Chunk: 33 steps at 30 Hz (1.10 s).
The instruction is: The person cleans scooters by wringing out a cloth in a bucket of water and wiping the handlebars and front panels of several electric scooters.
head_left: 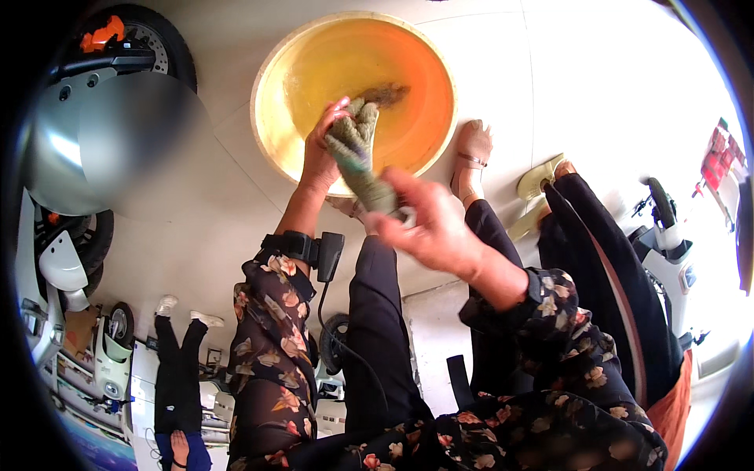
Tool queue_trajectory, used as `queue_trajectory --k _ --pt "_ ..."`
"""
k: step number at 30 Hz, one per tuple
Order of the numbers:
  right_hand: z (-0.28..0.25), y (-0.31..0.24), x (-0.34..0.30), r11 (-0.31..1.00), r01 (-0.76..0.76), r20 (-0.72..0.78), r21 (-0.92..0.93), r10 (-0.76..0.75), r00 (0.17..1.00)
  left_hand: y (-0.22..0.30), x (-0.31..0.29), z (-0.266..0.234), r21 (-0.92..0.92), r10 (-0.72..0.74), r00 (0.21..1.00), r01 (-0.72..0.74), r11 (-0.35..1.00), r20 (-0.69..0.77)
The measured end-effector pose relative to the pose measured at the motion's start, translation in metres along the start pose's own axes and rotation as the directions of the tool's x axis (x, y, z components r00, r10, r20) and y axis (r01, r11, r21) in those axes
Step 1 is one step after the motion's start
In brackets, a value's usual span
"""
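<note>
Head view, both hands gripping twisted grey-green wet cloth point(357, 153), left hand point(320, 153) upper end, right hand point(428, 224) lower end, above orange basin point(271, 71).

Both hands point(322, 149) point(428, 224) wring a green cloth point(357, 157) over an orange basin point(428, 102).

The floor point(503, 71) is of pale, large tiles. On it stands a round orange basin point(271, 118) with water — beside it a foot in a sandal point(472, 153), and scooters point(118, 55) stand around the edges.
</note>
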State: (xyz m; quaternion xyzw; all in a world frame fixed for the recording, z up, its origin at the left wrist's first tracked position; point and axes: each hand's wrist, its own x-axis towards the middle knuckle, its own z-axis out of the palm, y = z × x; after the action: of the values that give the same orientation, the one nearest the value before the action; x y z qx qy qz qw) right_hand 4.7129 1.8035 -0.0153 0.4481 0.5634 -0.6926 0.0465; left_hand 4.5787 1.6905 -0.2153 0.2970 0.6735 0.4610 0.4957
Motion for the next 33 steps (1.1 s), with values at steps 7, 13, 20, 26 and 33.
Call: queue_trajectory --k 7,13,20,26,33 --pt "-0.046 0.107 0.019 0.914 -0.235 -0.343 -0.332 0.115 0.932 0.076 -0.003 0.012 -0.341 -0.366 0.928 0.322 0.883 -0.072" --pt "-0.015 0.111 0.065 0.834 0.096 -0.237 -0.543 -0.261 0.936 0.135 -0.024 0.015 -0.54 -0.396 0.912 0.389 0.747 0.108" --pt "-0.005 0.077 0.076 0.979 0.2 -0.278 -0.046 -0.205 0.939 0.105 -0.027 -0.011 -0.248 -0.396 0.915 0.368 0.896 -0.073" --pt "-0.01 0.05 0.067 0.962 0.242 -0.126 -0.125 -0.257 0.958 0.099 -0.007 0.002 0.002 -0.29 0.943 0.293 0.956 0.161" --pt "-0.014 0.073 0.074 0.967 0.141 -0.076 -0.211 -0.16 0.984 0.101 0.003 0.0 -0.645 -0.578 0.673 0.702 0.303 0.461"
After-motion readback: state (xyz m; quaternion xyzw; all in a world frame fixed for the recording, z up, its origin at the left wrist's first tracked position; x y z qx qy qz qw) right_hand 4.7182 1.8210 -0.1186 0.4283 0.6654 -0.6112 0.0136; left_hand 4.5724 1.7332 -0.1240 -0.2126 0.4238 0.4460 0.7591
